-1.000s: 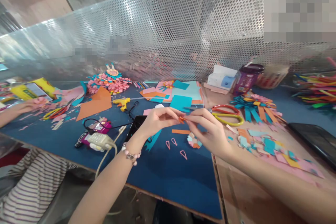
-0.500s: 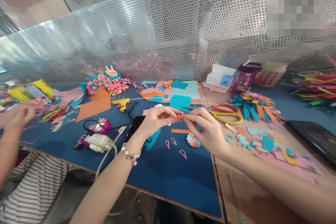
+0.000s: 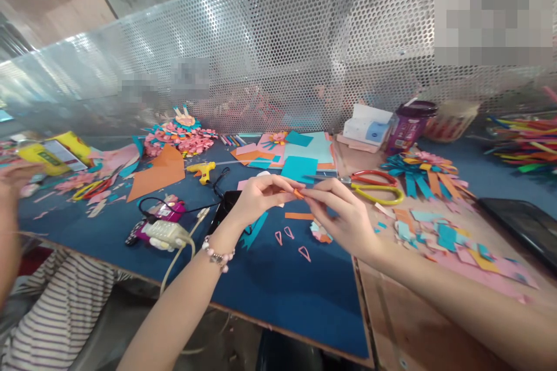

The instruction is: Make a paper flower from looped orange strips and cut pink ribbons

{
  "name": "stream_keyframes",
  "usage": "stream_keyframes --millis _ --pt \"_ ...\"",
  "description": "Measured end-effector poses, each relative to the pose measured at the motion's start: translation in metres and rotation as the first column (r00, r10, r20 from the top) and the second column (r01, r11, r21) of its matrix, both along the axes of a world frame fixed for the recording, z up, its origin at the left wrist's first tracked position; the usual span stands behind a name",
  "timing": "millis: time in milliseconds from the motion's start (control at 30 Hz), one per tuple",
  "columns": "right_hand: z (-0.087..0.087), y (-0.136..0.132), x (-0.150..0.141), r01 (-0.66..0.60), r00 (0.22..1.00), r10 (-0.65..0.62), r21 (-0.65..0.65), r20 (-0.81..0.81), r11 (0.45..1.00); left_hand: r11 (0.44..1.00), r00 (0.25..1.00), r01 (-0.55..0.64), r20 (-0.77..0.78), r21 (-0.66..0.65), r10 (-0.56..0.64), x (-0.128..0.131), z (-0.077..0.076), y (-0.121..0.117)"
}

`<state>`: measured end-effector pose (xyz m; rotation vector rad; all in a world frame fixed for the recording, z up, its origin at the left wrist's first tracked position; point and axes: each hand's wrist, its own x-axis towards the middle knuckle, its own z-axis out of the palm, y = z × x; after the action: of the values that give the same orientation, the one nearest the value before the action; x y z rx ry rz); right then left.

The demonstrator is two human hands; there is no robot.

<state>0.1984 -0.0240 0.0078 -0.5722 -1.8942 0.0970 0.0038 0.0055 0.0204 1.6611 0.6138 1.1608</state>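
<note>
Between the fingertips of my left hand (image 3: pixel 256 200) and my right hand (image 3: pixel 343 208) is a small piece of orange paper (image 3: pixel 298 193), pinched from both sides above the blue tabletop. My fingers hide most of it. Below lie an orange paper strip (image 3: pixel 299 216) and three pink paper loops, one of them a teardrop loop (image 3: pixel 304 253) nearest me. A round paper flower (image 3: pixel 321 232) is partly covered by my right hand. Behind my hands are a teal paper sheet (image 3: pixel 299 168) and scissors (image 3: pixel 376 186) with red and yellow handles.
A yellow glue gun (image 3: pixel 202 172), a power strip (image 3: pixel 166 234) and cords lie left. Paper scraps (image 3: pixel 448 237), a phone (image 3: pixel 517 232) and a purple cup (image 3: pixel 409 126) are right. A perforated metal panel (image 3: pixel 278 52) stands behind. A co-worker's arm (image 3: pixel 8 226) is far left.
My hands stay nearly in place, still pinching the orange paper, which has turned slightly. The co-worker's hand at the far left has moved further left.
</note>
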Motion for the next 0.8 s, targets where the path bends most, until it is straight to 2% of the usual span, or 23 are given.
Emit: stream_keyframes --millis 433,800 --pt "0.003 -0.0031 -0.0008 -0.02 1.0 0.02 0.01 -0.016 1.0 1.0 1.0 0.005 0.001 0.003 -0.005 -0.0001 -0.0014 0.0001" --pt "0.0017 -0.0048 -0.0039 0.056 0.998 -0.055 0.031 -0.034 0.998 0.999 1.0 0.027 0.011 0.018 -0.027 0.0011 -0.0029 0.001"
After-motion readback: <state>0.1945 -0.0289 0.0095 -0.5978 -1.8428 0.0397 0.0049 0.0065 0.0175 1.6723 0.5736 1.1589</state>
